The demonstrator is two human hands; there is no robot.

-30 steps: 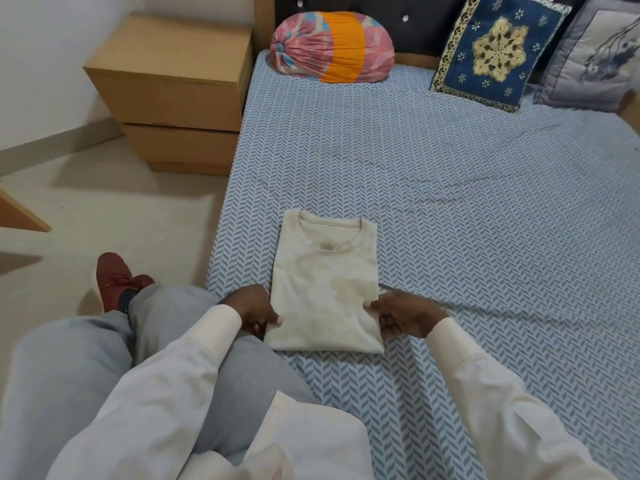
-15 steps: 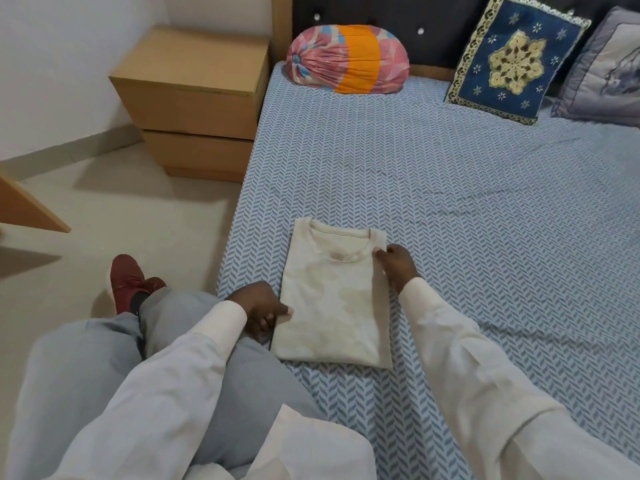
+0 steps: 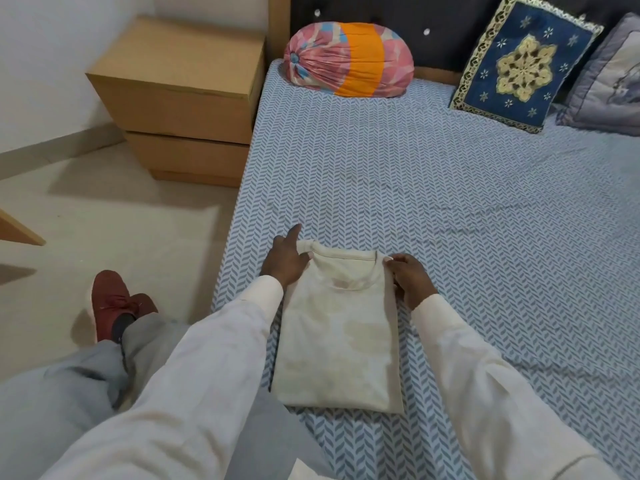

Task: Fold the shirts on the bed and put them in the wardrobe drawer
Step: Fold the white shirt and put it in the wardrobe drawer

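Note:
A cream shirt (image 3: pixel 337 337), folded into a tall rectangle with its collar at the far end, lies near the front left edge of the bed (image 3: pixel 467 209). My left hand (image 3: pixel 285 259) holds the shirt's far left corner, with the index finger pointing out straight over the sheet. My right hand (image 3: pixel 408 275) pinches the far right corner by the collar. Both corners are slightly lifted off the sheet.
A wooden two-drawer nightstand (image 3: pixel 180 102) stands left of the bed head. A pink and orange bolster (image 3: pixel 349 62), a blue embroidered cushion (image 3: pixel 519 64) and a grey cushion (image 3: pixel 609 77) lean at the headboard. My knee and red shoe (image 3: pixel 110 303) are over the floor at left.
My left hand left the shirt's near left edge and went up to the far left corner. My right hand stays at the far right corner, now pinching it.

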